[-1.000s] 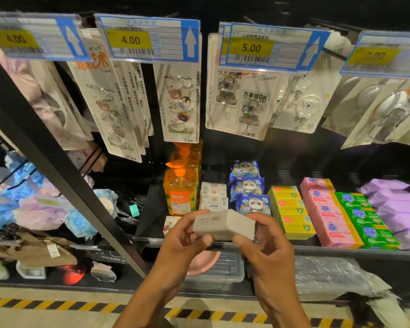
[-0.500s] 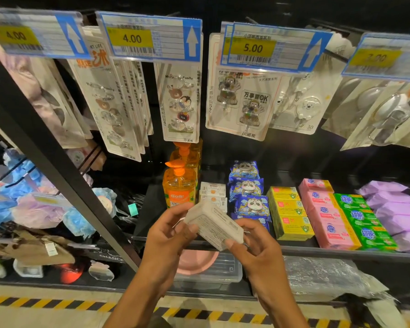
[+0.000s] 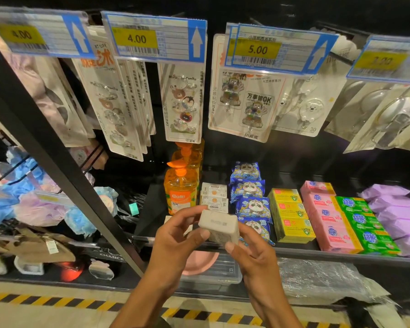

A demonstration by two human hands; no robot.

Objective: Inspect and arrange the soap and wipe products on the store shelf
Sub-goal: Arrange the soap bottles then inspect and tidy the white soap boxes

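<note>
A white soap box (image 3: 219,227) is held in front of the shelf edge (image 3: 329,254), turned end-on toward me. My left hand (image 3: 178,235) grips its left end with thumb and fingers. My right hand (image 3: 253,252) pinches its lower right corner. Behind it on the shelf sit two more white soap boxes (image 3: 214,196), a row of blue panda wipe packs (image 3: 250,197), yellow soap boxes (image 3: 290,214), pink soap bars (image 3: 327,216), green soap bars (image 3: 365,226) and purple wipe packs (image 3: 398,209). Orange hand-wash bottles (image 3: 180,188) stand left of the white boxes.
Carded hooks (image 3: 182,102) and blue price tags (image 3: 156,36) hang above the shelf. A black diagonal post (image 3: 57,162) separates bath sponges (image 3: 33,204) on the left. Below the shelf lie a clear lidded box (image 3: 213,271) and plastic wrap (image 3: 322,280); hazard tape (image 3: 57,301) marks the floor.
Both hands have rotated the white soap box from lying broadside to pointing end-on toward me, and it has shifted slightly toward the shelf.
</note>
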